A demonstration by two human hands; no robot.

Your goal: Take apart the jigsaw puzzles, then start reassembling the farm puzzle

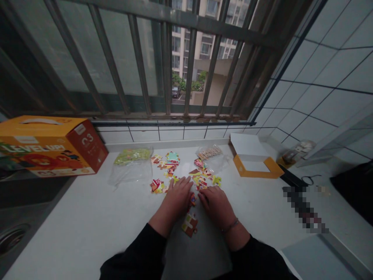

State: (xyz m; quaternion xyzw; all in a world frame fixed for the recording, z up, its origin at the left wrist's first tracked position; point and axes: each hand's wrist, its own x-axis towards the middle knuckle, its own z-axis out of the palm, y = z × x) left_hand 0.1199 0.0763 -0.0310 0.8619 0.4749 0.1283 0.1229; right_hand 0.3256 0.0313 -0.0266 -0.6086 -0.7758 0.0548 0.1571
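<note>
Colourful jigsaw puzzle pieces are spread on the white counter in front of me. My left hand [181, 193] lies over some of them, its fingers stretched forward and slightly apart. My right hand [216, 202] is bent, thumb and fingers drawn together at the edge of the right-hand pile [201, 181]; what is between them is hidden. A small blue and orange piece [192, 199] shows between the two hands. Closer to me lies a brown and yellow piece [190, 224]. More pieces lie in a left-hand pile [157, 186] and a farther group [172, 157].
A large orange box [49, 146] stands at the left. Clear plastic bags with green pieces [132, 156] and with brownish pieces [209, 152] lie at the back. An open white and orange box [253, 165] sits back right, near a dark case [293, 178]. A barred window [189, 74] rises behind.
</note>
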